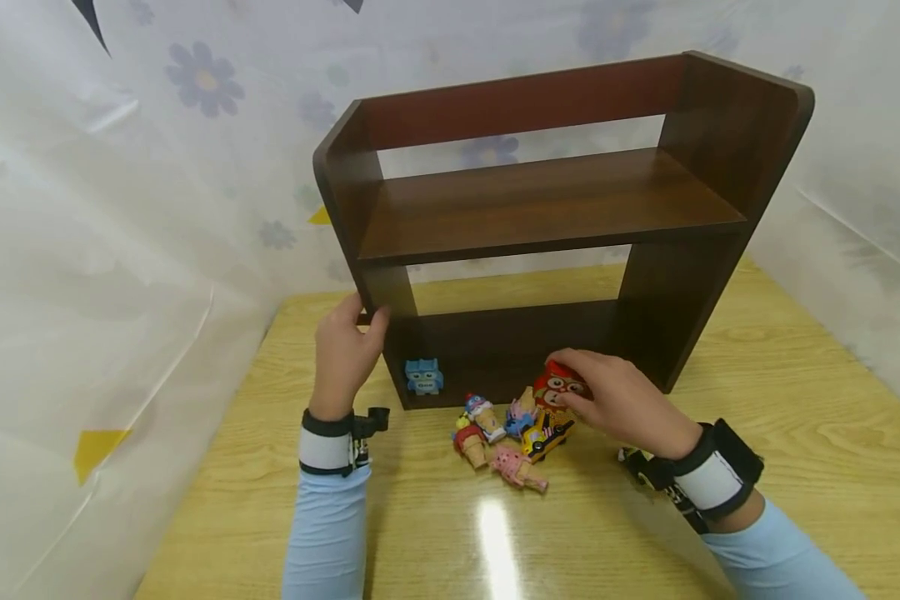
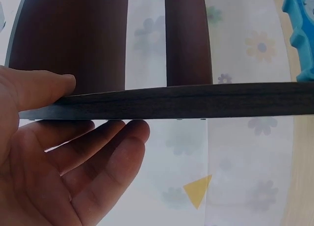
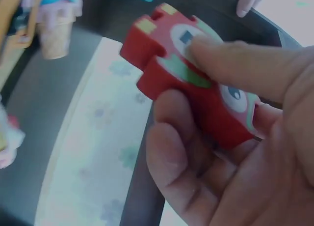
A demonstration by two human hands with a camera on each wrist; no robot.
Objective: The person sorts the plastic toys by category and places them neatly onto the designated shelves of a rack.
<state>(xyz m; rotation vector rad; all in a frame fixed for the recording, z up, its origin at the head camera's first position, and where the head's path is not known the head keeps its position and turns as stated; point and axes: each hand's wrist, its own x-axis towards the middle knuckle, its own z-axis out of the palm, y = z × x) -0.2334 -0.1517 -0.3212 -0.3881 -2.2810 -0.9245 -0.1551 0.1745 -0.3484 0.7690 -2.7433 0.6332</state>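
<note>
My left hand (image 1: 347, 354) grips the left side panel of a dark brown wooden shelf (image 1: 540, 196). In the left wrist view, the thumb lies on one side of that panel (image 2: 196, 102) and the fingers on the other. A red owl toy (image 1: 553, 385) is held in my right hand (image 1: 622, 400), just above the front of the bottom board. The right wrist view shows the thumb across the owl's (image 3: 216, 120) face and curled fingers beneath. On the bottom board, at the left end, stands a blue owl toy (image 1: 423, 377).
Before the shelf lie a yellow toy car (image 1: 546, 435), a pink ice-cream-cone toy (image 1: 516, 467), a red cone toy (image 1: 470, 442) and more cone toys (image 1: 486, 417). All rest on a wood-grain table (image 1: 232, 500). A flowered sheet (image 1: 195, 167) hangs behind.
</note>
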